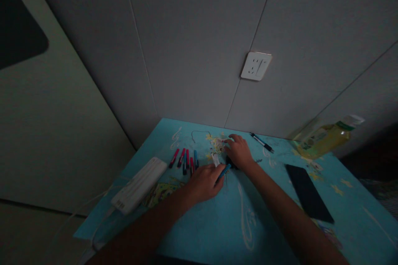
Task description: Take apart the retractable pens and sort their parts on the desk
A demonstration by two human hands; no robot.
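My left hand (205,182) is closed around a blue pen (225,170), low over the middle of the blue table. Just beyond and to the right, my right hand (239,151) reaches over the table, fingers apart, near a dark object (230,162) partly hidden beneath it. Between the hands lies a small white striped item (215,159). Left of my left hand, several short red pens (181,157) and blue pens (196,159) with dark ends lie side by side. What, if anything, my right fingertips touch is too dim to tell.
A white power strip (139,184) with a cable lies at the left, beside a patterned yellow-green item (161,193). Two dark pens (262,142) lie near the wall. At the right are a black flat slab (309,192) and a yellow liquid bottle (326,137). A socket (256,66) is above.
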